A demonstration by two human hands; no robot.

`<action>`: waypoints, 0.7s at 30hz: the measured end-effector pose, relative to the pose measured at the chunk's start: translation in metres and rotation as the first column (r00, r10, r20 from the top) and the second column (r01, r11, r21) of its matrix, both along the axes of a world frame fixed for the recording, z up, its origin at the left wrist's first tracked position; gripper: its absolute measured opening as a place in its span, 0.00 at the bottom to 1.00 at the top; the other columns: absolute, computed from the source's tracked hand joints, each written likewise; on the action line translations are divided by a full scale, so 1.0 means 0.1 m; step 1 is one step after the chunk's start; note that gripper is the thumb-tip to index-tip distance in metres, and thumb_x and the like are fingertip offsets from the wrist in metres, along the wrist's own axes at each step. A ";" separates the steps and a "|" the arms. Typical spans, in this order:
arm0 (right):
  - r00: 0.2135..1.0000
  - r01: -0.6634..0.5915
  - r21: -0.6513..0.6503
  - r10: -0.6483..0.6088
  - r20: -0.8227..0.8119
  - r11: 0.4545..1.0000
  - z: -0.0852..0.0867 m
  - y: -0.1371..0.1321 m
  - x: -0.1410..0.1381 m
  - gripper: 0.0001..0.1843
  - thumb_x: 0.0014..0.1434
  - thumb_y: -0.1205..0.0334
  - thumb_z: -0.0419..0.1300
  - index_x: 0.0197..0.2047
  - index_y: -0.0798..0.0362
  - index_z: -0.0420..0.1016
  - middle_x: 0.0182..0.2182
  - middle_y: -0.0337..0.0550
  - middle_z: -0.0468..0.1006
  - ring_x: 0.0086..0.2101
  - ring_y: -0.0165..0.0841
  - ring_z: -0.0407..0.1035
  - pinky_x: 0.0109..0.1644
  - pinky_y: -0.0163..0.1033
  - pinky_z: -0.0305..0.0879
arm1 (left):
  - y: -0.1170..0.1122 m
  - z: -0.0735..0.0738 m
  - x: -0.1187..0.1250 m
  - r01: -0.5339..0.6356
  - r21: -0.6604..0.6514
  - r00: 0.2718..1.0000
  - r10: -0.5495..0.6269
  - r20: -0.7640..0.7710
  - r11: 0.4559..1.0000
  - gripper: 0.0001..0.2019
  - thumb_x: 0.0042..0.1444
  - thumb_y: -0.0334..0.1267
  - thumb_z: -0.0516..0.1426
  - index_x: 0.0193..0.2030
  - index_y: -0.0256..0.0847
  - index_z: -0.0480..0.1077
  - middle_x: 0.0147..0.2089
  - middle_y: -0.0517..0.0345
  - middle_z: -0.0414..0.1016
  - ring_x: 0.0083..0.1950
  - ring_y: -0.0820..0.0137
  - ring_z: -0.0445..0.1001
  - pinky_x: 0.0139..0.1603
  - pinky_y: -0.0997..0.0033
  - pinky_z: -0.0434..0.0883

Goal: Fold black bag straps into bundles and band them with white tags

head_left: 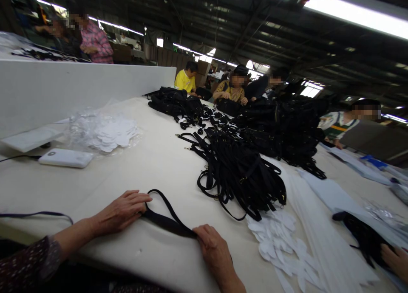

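Person seated at a long cloth-covered table [95, 191], both forearms reaching forward. A black strap [167, 221] lies on the tabletop between the hands, its near end drawn into an open loop. The left hand [119, 212] lies palm down with the fingers nearly straight and close together, fingertips against the loop; whether it grips the strap cannot be told. The right hand [212, 244] is narrowed, fingers curled over the strap's far end, pressing it down. The spread of the hands appears to keep the strap flat and its loop open. Beyond it lies a heap of black straps [239, 174], within reach, with white cut pieces [277, 242] scattered at its near edge. A plastic bag of white pieces [103, 131] and a white power bank [65, 158] sit to the left. At far right, a co-worker's hand [395, 261] lies beside a black bundle [363, 238].
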State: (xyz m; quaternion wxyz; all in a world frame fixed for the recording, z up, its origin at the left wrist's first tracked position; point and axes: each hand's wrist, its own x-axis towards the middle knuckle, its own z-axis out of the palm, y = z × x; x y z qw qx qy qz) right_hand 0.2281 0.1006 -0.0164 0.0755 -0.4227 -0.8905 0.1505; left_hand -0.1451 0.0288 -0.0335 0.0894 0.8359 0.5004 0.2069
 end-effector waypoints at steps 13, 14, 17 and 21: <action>1.000 0.016 -0.011 -0.016 0.006 1.000 -0.01 -0.03 0.01 0.16 0.66 0.72 0.52 0.49 0.45 0.76 0.41 0.38 0.79 0.43 0.33 0.71 0.47 0.33 0.63 | 0.07 -0.12 0.14 0.024 0.154 0.990 -0.001 -0.144 0.988 0.12 0.65 0.30 0.53 0.49 0.49 0.71 0.65 0.61 0.71 0.67 0.65 0.65 0.72 0.58 0.50; 1.000 0.019 -0.014 -0.019 0.001 1.000 -0.02 -0.03 0.01 0.16 0.66 0.72 0.53 0.49 0.45 0.76 0.41 0.38 0.79 0.43 0.33 0.71 0.47 0.33 0.64 | 0.07 -0.09 0.12 0.051 0.128 0.988 -0.031 -0.149 0.991 0.11 0.65 0.31 0.53 0.49 0.50 0.72 0.65 0.63 0.71 0.67 0.66 0.65 0.72 0.59 0.50; 1.000 0.018 -0.023 -0.018 0.001 1.000 -0.03 -0.02 0.02 0.15 0.64 0.72 0.55 0.48 0.45 0.76 0.42 0.39 0.79 0.43 0.33 0.71 0.46 0.33 0.64 | 0.04 0.01 0.02 0.083 0.000 0.981 -0.082 -0.177 0.997 0.09 0.67 0.35 0.53 0.44 0.52 0.74 0.67 0.69 0.68 0.69 0.65 0.61 0.71 0.59 0.50; 1.000 -0.001 -0.030 0.001 -0.004 1.000 -0.04 -0.02 0.02 0.14 0.64 0.71 0.57 0.48 0.44 0.76 0.42 0.39 0.79 0.44 0.34 0.71 0.47 0.35 0.65 | 0.13 0.10 -0.02 0.018 -0.142 0.983 -0.043 -0.180 0.990 0.09 0.64 0.37 0.55 0.35 0.51 0.76 0.73 0.72 0.56 0.75 0.57 0.49 0.70 0.51 0.52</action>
